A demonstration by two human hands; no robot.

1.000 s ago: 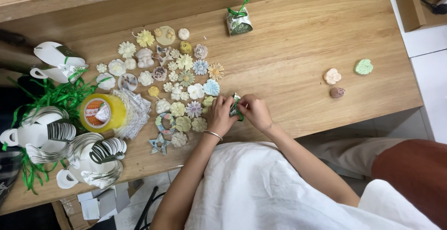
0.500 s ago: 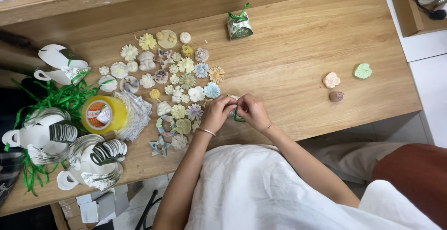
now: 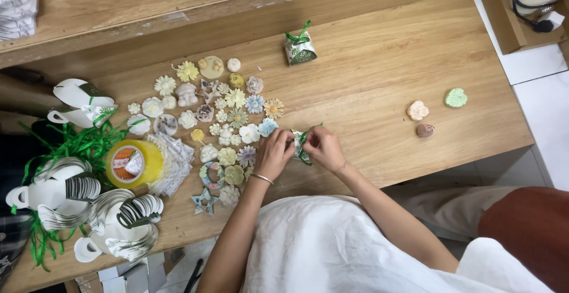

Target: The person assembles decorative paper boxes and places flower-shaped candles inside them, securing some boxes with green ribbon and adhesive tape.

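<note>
Two hands: our left hand (image 3: 274,154) and right hand (image 3: 323,146) pinch a small box (image 3: 297,146) by its green ribbon (image 3: 306,145), near the table's (image 3: 379,79) front edge.
Handling: we judge it light, crushable card; hold the sides, ribbon slippery.
Change: hands and box have barely shifted.
Far edge: finished box (image 3: 299,48).

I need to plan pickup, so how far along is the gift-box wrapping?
Done: one tied box stands at the table's back. In hand: the left hand and right hand hold a second box with green ribbon. Left: many flower pieces and flat box blanks lie unpacked.
</note>
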